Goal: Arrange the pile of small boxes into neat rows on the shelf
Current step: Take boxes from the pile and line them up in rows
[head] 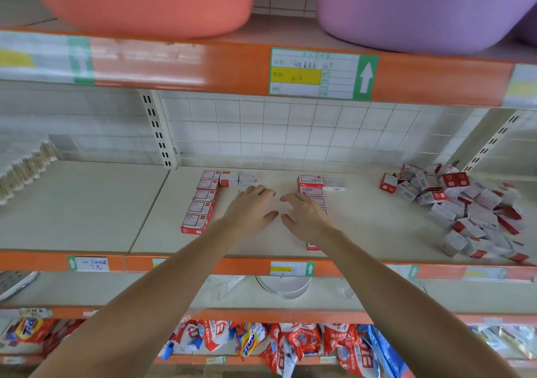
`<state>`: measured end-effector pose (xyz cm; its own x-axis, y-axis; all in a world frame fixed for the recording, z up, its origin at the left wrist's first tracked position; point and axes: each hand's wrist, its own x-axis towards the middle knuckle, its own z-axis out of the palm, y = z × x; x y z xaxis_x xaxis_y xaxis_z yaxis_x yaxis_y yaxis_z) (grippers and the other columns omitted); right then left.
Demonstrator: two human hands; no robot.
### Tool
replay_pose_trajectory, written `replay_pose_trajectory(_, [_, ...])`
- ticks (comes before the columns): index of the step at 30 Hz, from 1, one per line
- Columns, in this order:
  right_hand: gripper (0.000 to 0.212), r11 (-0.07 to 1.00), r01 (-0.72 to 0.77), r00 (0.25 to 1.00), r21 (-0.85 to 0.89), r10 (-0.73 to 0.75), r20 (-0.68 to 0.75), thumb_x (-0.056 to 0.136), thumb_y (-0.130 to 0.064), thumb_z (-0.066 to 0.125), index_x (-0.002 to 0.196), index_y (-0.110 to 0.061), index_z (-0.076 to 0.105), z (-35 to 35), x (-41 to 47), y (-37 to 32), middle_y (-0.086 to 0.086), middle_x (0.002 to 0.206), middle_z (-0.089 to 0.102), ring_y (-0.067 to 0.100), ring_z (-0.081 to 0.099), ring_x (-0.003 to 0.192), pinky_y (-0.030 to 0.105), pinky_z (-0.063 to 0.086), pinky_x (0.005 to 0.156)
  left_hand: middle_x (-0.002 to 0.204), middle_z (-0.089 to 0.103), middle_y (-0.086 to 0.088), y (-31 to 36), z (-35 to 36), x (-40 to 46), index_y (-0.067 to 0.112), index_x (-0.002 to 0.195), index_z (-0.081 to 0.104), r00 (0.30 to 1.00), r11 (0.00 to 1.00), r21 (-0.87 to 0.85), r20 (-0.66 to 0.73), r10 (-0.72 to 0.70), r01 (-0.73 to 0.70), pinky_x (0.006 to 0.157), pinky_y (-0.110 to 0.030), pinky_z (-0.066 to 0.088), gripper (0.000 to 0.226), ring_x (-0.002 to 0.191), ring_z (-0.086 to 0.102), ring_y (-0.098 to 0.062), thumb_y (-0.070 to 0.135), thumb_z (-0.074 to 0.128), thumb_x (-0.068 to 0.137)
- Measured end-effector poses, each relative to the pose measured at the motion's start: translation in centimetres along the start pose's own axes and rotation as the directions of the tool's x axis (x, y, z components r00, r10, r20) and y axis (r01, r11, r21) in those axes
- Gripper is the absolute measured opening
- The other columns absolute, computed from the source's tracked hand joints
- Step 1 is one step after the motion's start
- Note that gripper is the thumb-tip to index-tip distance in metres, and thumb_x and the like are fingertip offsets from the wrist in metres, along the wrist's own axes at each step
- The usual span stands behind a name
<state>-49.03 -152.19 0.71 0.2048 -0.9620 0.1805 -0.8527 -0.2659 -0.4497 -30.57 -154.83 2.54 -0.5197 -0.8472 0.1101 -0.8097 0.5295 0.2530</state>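
Pile of small boxes [465, 206] lies on shelf [87, 209], well right of right hand [305, 217], the nearer. Left hand [250, 209] beside it. Both hands' fingers spread, grasping nothing.

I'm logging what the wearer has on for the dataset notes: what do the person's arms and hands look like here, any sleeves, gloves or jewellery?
Both arms are bare up to the frame's lower edge, with no sleeves showing. The left hand and right hand wear no gloves, and no watch, bracelet or ring is visible.
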Motion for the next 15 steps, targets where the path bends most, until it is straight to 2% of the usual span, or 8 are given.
replay_pose_trajectory(4, [0.04, 0.999, -0.053, 0.994, 0.009, 0.054, -0.099, 0.084, -0.015, 0.069, 0.122, -0.006, 0.063, -1.7, -1.5, 2.9, 0.011, 0.125, 0.062, 0.034, 0.055, 0.118, 0.044, 0.04, 0.101, 0.141, 0.05, -0.005, 2.8, 0.5, 2.3, 0.015, 0.142, 0.044, 0.998, 0.998, -0.006, 0.014, 0.055, -0.055, 0.104, -0.044, 0.042, 0.055, 0.131, 0.044, -0.026, 0.043, 0.055, 0.096])
replay_pose_trajectory(9, [0.046, 0.978, -0.193, 0.975, -0.081, 0.183, -0.124, 0.09, -0.026, 0.065, 0.133, -0.012, 0.055, -5.3, -4.2, 6.8, 0.004, 0.136, 0.055, 0.025, 0.047, 0.128, 0.039, 0.036, 0.109, 0.145, 0.049, -0.004, 7.7, 1.4, 5.5, 0.016, 0.144, 0.043, 0.985, 0.984, -0.048, 0.022, 0.172, -0.171, 0.106, -0.042, 0.041, 0.057, 0.133, 0.043, -0.024, 0.042, 0.057, 0.096])
replay_pose_trajectory(15, [0.048, 0.942, -0.325, 0.933, -0.08, 0.306, -0.191, 0.092, -0.03, 0.063, 0.135, -0.014, 0.052, -9.0, -7.4, 11.9, 0.004, 0.137, 0.054, 0.025, 0.046, 0.128, 0.038, 0.036, 0.107, 0.149, 0.044, -0.003, 13.1, 2.6, 8.9, 0.016, 0.145, 0.042, 0.971, 0.971, -0.036, 0.044, 0.237, -0.235, 0.107, -0.045, 0.042, 0.058, 0.138, 0.038, -0.025, 0.044, 0.055, 0.096])
